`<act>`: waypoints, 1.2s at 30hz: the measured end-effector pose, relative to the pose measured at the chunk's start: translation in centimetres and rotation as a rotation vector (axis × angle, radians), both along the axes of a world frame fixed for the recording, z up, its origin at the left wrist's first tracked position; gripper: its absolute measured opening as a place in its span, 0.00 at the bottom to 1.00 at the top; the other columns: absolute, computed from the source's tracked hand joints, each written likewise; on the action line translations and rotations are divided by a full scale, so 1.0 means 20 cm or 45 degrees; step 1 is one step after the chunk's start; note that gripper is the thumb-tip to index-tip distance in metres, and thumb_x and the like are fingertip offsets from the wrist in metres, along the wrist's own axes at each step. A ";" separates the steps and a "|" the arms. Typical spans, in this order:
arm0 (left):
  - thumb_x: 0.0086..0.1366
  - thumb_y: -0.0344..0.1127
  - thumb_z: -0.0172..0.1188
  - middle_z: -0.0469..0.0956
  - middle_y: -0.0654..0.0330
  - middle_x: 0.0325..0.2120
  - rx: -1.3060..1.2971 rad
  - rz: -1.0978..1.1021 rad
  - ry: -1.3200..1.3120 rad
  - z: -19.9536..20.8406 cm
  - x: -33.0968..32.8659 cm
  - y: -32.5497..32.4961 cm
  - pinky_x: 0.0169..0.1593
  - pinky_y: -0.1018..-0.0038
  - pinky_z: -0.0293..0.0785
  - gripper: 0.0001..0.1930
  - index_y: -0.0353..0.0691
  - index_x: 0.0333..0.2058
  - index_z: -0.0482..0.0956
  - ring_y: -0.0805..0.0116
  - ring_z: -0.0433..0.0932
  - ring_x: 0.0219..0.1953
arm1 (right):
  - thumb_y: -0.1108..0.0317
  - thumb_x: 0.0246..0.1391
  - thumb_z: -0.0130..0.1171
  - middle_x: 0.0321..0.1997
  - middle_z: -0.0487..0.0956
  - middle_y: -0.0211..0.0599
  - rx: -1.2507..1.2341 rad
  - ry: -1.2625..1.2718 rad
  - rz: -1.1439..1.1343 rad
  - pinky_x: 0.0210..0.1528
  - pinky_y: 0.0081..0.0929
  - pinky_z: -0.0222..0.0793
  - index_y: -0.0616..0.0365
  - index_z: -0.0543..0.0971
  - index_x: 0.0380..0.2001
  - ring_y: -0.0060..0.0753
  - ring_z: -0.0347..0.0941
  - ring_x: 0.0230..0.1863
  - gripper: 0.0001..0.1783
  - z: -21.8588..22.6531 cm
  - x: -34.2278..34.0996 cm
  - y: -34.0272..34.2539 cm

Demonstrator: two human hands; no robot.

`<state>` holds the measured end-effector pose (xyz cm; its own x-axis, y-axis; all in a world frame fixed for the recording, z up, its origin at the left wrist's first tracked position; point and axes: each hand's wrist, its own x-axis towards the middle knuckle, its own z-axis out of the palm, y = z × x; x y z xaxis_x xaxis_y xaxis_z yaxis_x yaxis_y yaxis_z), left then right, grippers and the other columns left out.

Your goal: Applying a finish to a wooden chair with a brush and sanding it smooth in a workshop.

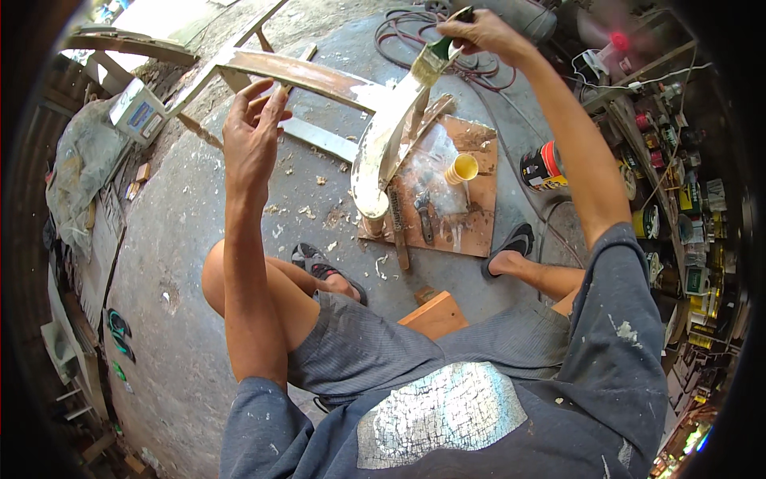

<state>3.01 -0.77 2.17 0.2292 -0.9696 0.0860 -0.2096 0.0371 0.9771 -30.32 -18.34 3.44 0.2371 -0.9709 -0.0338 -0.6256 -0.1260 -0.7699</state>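
My right hand (484, 37) grips a paintbrush (432, 62) with a dark green handle. Its pale bristles are at the far end of a curved wooden arm (373, 164), which has a wet-looking whitish coat. The arm belongs to a wooden furniture frame (307, 72) with a bare, patchy brown rail. To the left, my left hand (255, 124) is raised near that rail, its fingers loosely bent and apart, with nothing visible in them. A yellow cup (461, 168) stands on a stained board (479, 207) right of the arm.
On the board lie a dark-handled scraper (424, 215) and a wire brush (398, 227). Beyond are coiled red hoses (391, 32). A black and red can (544, 166) stands at right, near crowded shelves (678, 191) and a spinning fan (614, 40). A white container (139, 112) sits at left.
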 end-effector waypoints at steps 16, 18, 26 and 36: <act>0.64 0.46 0.56 0.76 0.57 0.41 -0.018 -0.028 -0.015 -0.02 0.01 0.00 0.45 0.74 0.71 0.22 0.41 0.52 0.69 0.71 0.75 0.41 | 0.44 0.46 0.63 0.28 0.80 0.33 -0.166 0.312 0.261 0.32 0.29 0.73 0.54 0.81 0.33 0.29 0.76 0.30 0.23 0.02 -0.06 -0.05; 0.64 0.46 0.56 0.76 0.57 0.42 -0.009 -0.032 -0.022 0.00 0.01 0.00 0.45 0.74 0.71 0.22 0.41 0.52 0.69 0.71 0.75 0.41 | 0.48 0.48 0.64 0.27 0.79 0.30 -0.071 0.037 0.201 0.30 0.19 0.71 0.57 0.81 0.31 0.21 0.73 0.28 0.21 0.09 -0.11 -0.08; 0.65 0.43 0.55 0.78 0.58 0.40 0.006 -0.011 -0.044 -0.01 -0.03 0.01 0.43 0.75 0.68 0.20 0.40 0.52 0.69 0.73 0.75 0.39 | 0.48 0.45 0.64 0.26 0.78 0.32 -0.173 0.107 -0.321 0.29 0.22 0.72 0.56 0.81 0.31 0.23 0.74 0.26 0.21 -0.17 -0.53 -0.50; 0.65 0.43 0.54 0.77 0.58 0.41 0.047 -0.007 -0.076 -0.02 -0.01 0.01 0.45 0.75 0.68 0.20 0.41 0.52 0.69 0.71 0.75 0.41 | 0.57 0.49 0.59 0.29 0.80 0.41 -0.999 0.380 -0.001 0.29 0.31 0.69 0.56 0.80 0.34 0.32 0.76 0.26 0.14 -0.31 -0.42 -0.20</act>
<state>2.73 -0.65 1.86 0.2194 -0.9736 0.0634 -0.2673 0.0025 0.9636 -38.77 -22.27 -2.78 0.3244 -0.7391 0.5903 -0.7897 -0.5552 -0.2612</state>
